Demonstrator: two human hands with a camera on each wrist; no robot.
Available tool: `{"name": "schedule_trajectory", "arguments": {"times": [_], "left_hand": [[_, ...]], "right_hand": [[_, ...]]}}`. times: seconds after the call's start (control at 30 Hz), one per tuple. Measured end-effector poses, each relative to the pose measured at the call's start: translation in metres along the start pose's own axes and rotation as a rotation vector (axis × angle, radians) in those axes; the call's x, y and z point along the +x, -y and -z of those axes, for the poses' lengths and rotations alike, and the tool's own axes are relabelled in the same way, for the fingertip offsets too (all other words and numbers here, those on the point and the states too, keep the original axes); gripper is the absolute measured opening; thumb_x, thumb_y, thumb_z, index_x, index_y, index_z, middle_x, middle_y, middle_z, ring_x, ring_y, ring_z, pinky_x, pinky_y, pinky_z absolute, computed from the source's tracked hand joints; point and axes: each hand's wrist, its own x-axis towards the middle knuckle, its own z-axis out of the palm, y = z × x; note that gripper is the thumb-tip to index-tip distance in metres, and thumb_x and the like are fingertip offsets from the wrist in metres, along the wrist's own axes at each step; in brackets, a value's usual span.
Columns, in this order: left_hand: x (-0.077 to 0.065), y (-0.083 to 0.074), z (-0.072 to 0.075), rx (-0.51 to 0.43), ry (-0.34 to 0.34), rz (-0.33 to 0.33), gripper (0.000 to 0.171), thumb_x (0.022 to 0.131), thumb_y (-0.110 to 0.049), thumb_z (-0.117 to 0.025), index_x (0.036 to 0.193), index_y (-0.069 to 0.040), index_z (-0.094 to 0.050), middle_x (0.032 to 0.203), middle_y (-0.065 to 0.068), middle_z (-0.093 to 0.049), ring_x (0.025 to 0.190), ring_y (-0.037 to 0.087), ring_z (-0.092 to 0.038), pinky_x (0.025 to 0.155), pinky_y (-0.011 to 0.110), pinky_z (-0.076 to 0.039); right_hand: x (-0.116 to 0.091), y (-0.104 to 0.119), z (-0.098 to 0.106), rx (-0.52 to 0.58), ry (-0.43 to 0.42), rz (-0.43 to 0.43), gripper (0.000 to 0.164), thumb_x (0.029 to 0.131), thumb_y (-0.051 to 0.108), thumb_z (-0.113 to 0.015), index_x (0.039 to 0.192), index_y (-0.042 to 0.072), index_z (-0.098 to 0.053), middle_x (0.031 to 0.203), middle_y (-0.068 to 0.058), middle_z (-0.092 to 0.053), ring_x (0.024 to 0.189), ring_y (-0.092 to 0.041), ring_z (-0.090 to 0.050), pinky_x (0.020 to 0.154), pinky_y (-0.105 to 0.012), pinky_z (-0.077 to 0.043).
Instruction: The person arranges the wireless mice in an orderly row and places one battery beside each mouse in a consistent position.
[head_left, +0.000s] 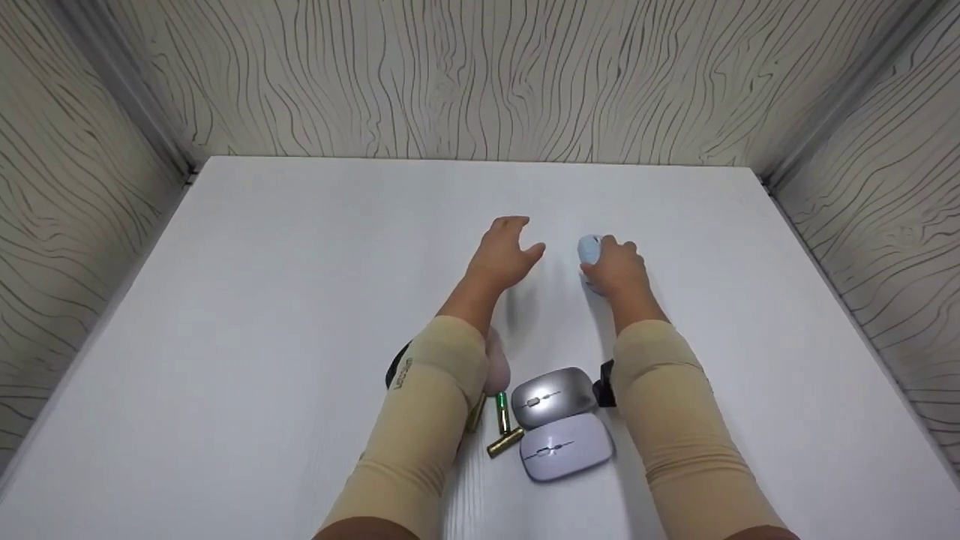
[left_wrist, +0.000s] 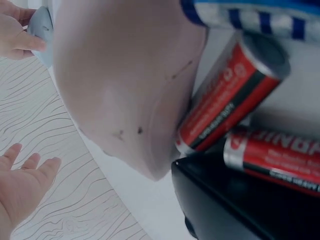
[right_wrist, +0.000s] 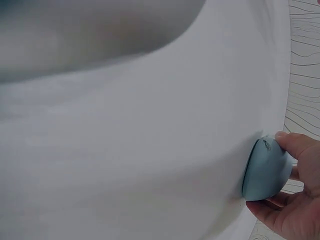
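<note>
A light blue computer mouse (head_left: 589,250) is at the far right of centre, and my right hand (head_left: 619,268) grips it by its sides. The right wrist view shows the blue mouse (right_wrist: 268,169) between the thumb and fingers of my right hand (right_wrist: 295,192). To its left, my left hand (head_left: 502,255) is held over the table with fingers spread apart from the thumb, holding nothing. Beneath my left forearm lies a pink mouse (head_left: 496,364), partly hidden. The left wrist view has this pink mouse (left_wrist: 125,75) up close.
Near the front lie a grey mouse (head_left: 553,397), a lavender mouse (head_left: 568,448) and several gold batteries, one a green-tipped battery (head_left: 502,412). Close to the left wrist are a red battery (left_wrist: 232,92) and a blue-and-white striped item (left_wrist: 260,17). Patterned walls (head_left: 480,82) enclose the white table (head_left: 262,300).
</note>
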Motion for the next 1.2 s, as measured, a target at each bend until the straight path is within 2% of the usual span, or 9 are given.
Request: {"name": "schedule_trajectory", "arguments": {"times": [0.37, 0.6, 0.77, 1.2], "left_hand": [[0.001, 0.001, 0.004, 0.012, 0.015, 0.005, 0.058, 0.091, -0.042, -0.052, 0.141, -0.019, -0.033, 0.146, 0.002, -0.027, 0.134, 0.018, -0.027, 0.107, 0.033, -0.027], [0.002, 0.004, 0.009, 0.008, 0.010, 0.007, 0.059, 0.091, -0.042, -0.052, 0.141, -0.019, -0.033, 0.146, 0.003, -0.027, 0.134, 0.018, -0.026, 0.108, 0.033, -0.026], [0.002, 0.009, 0.017, 0.023, -0.003, -0.001, 0.058, 0.091, -0.041, -0.051, 0.141, -0.018, -0.033, 0.146, 0.004, -0.027, 0.134, 0.019, -0.027, 0.108, 0.033, -0.025], [-0.005, 0.028, 0.037, -0.017, -0.009, -0.044, 0.058, 0.091, -0.040, -0.052, 0.141, -0.017, -0.034, 0.146, 0.004, -0.028, 0.134, 0.019, -0.027, 0.107, 0.033, -0.026]], "right_hand": [[-0.004, 0.002, -0.001, -0.007, 0.003, 0.010, 0.071, 0.090, 0.036, -0.054, 0.141, -0.004, -0.023, 0.130, -0.033, -0.033, 0.120, -0.048, -0.034, 0.098, -0.057, -0.031], [-0.004, 0.004, 0.005, -0.003, -0.029, 0.011, 0.076, 0.090, 0.042, -0.053, 0.144, 0.001, -0.018, 0.133, -0.032, -0.026, 0.123, -0.047, -0.028, 0.098, -0.057, -0.031], [-0.005, 0.012, 0.013, -0.023, -0.061, 0.069, 0.075, 0.089, 0.043, -0.054, 0.143, 0.002, -0.020, 0.130, -0.031, -0.029, 0.119, -0.046, -0.031, 0.095, -0.055, -0.035], [-0.018, 0.035, 0.019, -0.054, -0.073, 0.206, 0.072, 0.086, 0.043, -0.058, 0.140, 0.005, -0.030, 0.132, -0.024, -0.033, 0.122, -0.041, -0.033, 0.100, -0.050, -0.033]]}}
